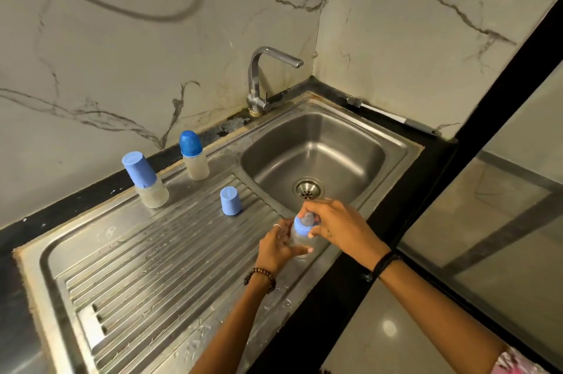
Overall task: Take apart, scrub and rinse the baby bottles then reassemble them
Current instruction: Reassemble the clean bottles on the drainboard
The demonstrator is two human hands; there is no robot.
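Bottle in hand (300, 236) is held over the front rim of the steel sink (405, 145), right at the join w/ the ribbed drainboard (158, 267). Left hand (278, 247) wraps the clear body low down, fingers curled round it. Right hand (332, 226) grips the light blue collar (301, 229) from above, fingertips round the ring, teat poking up between them; looks like the unscrew step.

Loose blue cap (231, 201) stands on the drainboard, well apart from the hands. Two more capped bottles near the wall: one w/ light blue cap (146, 180), one w/ dark blue cap (193, 156), both untouched. Tap (265, 78) not running, bottle brush (393, 116) behind the basin.

Risks, as a guess: if the plastic is slick the body could spin in the left hand instead of the collar loosening. Once free, collar + teat may drop into the basin toward the drain (307, 188). Bottle sits near the counter edge, so a slip could send it to the floor
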